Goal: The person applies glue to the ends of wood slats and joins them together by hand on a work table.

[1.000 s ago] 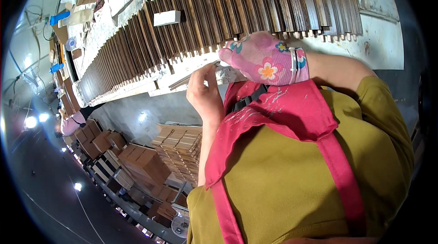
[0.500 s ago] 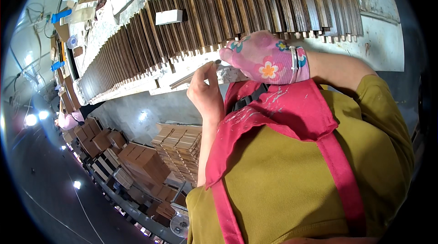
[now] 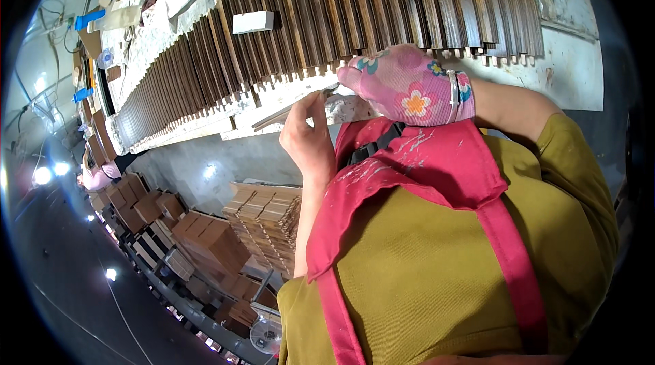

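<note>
The bare left hand [image 3: 306, 138] has thumb and forefinger drawn close at the tips; whether they clamp anything I cannot tell, as the spot is too small and partly hidden. The right hand [image 3: 409, 89], in a pink glove with flowers, curls its fingers inward just to the right of those tips; what lies within its grasp is hidden, so I cannot tell its state.

A narrow strip [image 3: 271, 119] shows just left of the left fingers, slanting toward them; it looks straight, slim and dull grey-brown, its nearer end lost behind the hand. Just beyond the fingers of both hands stretches a long row of wooden slats [image 3: 379, 3], dark brown, glossy in places, side by side, with pale pegs [image 3: 522, 60] at their near ends; a white block [image 3: 253, 22] lies on the slats, beyond and left of the left fingers.

Well apart, left of and nearer the body than the left fingers, stand brown boxes [image 3: 210, 239]; their contents cannot be seen; a stack of wooden pieces [image 3: 263, 208] stands beside them, closer to the fingers.
</note>
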Available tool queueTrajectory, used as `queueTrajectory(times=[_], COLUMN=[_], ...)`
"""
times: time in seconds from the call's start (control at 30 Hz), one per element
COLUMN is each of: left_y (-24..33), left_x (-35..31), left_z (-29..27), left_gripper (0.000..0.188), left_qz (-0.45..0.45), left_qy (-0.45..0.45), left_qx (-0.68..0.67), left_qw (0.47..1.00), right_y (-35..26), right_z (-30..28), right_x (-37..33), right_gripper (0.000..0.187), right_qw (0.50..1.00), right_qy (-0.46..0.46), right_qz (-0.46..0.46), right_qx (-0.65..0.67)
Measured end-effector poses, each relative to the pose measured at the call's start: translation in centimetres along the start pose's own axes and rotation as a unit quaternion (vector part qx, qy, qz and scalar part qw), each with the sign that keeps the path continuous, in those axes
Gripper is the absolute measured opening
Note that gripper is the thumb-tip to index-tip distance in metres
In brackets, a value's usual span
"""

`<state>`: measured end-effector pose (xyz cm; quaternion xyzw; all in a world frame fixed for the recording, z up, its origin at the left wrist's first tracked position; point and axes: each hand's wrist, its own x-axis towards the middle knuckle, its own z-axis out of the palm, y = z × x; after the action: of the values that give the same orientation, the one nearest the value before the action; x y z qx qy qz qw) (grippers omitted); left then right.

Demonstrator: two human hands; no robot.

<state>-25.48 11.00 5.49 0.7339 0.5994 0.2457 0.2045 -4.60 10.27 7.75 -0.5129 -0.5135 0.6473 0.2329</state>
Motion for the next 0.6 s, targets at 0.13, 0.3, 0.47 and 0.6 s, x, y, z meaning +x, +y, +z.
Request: queueTrajectory(times=[0.13,0.3,0.47,0.6], left_y=[0.1,0.2,0.3,0.3], left_x=[0.0,0.0,0.0,-0.1], left_z=[0.0,0.0,0.1,0.2], left_gripper=[0.011,0.01,0.011,0.013], left_qz=[0.001,-0.002,0.019,0.044], left_qy=[-0.001,0.002,0.005,0.016], left_qx=[0.001,0.015,0.035,0.036], left_qw=[1.0,1.0,0.999,0.998], right_y=[1.2,-0.3,2.6,1.5], right_z=[0.1,-0.1,0.3,0.2], right_x=[0.2,0.6,2.0,2.0], right_gripper=[0.03,0.023,0.02,0.025], right_qw=[0.997,0.901,0.83,0.871], right_qy=[-0.001,0.064,0.103,0.04], right_qz=[-0.079,-0.217,-0.323,-0.26], right_qx=[0.013,-0.369,-0.444,-0.414])
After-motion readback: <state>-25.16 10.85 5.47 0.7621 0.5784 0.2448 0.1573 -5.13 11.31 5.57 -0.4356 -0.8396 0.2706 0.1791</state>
